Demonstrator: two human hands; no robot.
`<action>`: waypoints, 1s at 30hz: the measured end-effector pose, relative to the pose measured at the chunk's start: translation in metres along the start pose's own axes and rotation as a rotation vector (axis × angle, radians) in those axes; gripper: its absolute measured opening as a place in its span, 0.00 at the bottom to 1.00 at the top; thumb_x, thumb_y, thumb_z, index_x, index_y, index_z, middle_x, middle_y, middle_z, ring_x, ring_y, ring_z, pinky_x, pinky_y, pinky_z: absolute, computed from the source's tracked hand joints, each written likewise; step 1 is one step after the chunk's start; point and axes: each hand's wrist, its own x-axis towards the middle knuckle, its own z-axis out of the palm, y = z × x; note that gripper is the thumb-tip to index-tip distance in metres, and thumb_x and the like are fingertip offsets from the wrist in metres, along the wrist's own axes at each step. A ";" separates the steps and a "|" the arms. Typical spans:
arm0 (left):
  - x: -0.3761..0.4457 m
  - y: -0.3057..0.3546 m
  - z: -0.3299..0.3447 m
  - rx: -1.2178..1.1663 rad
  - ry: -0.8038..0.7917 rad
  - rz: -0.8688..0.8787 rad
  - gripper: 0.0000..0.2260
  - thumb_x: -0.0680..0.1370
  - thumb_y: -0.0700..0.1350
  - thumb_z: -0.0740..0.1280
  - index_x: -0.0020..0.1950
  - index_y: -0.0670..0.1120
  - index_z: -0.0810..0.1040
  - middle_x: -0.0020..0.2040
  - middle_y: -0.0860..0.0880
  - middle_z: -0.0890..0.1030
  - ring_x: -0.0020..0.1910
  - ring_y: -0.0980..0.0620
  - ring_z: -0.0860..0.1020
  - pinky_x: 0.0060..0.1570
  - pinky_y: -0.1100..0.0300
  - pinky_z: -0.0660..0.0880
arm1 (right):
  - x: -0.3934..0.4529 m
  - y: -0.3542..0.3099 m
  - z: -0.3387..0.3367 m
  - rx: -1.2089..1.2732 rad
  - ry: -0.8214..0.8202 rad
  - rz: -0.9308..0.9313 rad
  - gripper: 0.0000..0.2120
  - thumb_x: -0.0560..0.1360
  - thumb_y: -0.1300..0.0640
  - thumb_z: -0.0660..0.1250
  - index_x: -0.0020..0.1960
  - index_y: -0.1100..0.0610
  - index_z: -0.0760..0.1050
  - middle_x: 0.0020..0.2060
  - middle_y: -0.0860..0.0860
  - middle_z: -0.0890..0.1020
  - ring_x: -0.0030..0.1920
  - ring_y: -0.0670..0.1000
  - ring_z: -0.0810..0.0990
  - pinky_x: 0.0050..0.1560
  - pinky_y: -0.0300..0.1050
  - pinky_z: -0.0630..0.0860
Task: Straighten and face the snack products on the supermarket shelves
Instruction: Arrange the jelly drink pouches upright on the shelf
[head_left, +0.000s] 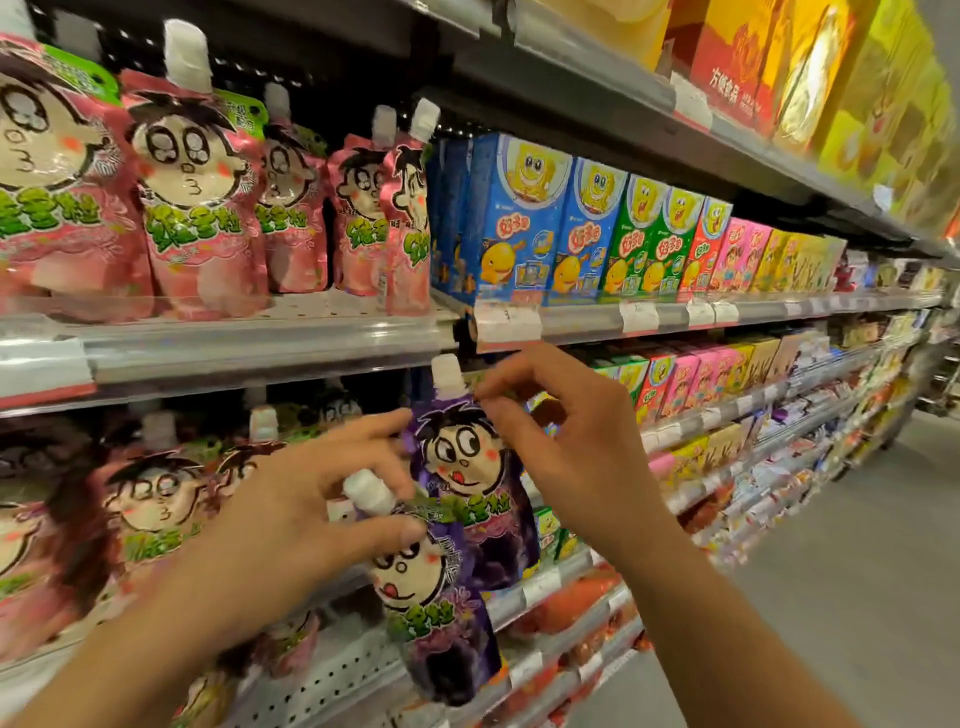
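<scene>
Facing step: left hand (291, 519) grips front purple pouch (441, 613); right hand (566, 447) pinches rear purple pouch (478, 467); next, seat both upright, fronts outward.

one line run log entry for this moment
left hand: grips front purple pouch | right hand: pinches top of rear purple pouch | stage: facing pouches on lower shelf

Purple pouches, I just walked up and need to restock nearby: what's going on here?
A person is facing drink pouches on the lower shelf. The left hand grips the front purple pouch near its white cap, holding it out past the shelf edge. The right hand pinches the top corner of the rear purple pouch, which stands upright. Pink pouches line the shelf above.
</scene>
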 end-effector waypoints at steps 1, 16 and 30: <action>-0.001 -0.004 0.005 -0.024 -0.013 -0.028 0.09 0.63 0.54 0.78 0.40 0.56 0.83 0.57 0.77 0.77 0.65 0.80 0.66 0.55 0.82 0.64 | -0.009 0.004 0.004 0.013 -0.018 0.037 0.06 0.78 0.64 0.71 0.48 0.54 0.81 0.44 0.43 0.83 0.45 0.48 0.81 0.42 0.37 0.74; -0.008 -0.031 0.063 0.084 0.048 -0.159 0.11 0.72 0.43 0.78 0.42 0.55 0.78 0.41 0.55 0.81 0.43 0.56 0.78 0.38 0.64 0.72 | -0.105 0.037 0.049 -0.015 -0.056 0.375 0.10 0.80 0.55 0.67 0.61 0.48 0.77 0.54 0.39 0.79 0.57 0.43 0.78 0.51 0.42 0.79; -0.011 -0.038 0.066 -0.190 0.535 -0.411 0.07 0.76 0.44 0.75 0.45 0.55 0.80 0.39 0.53 0.84 0.40 0.43 0.83 0.42 0.40 0.82 | -0.104 0.025 0.086 0.217 -0.263 0.447 0.45 0.68 0.51 0.81 0.76 0.39 0.60 0.67 0.40 0.74 0.67 0.42 0.75 0.67 0.46 0.75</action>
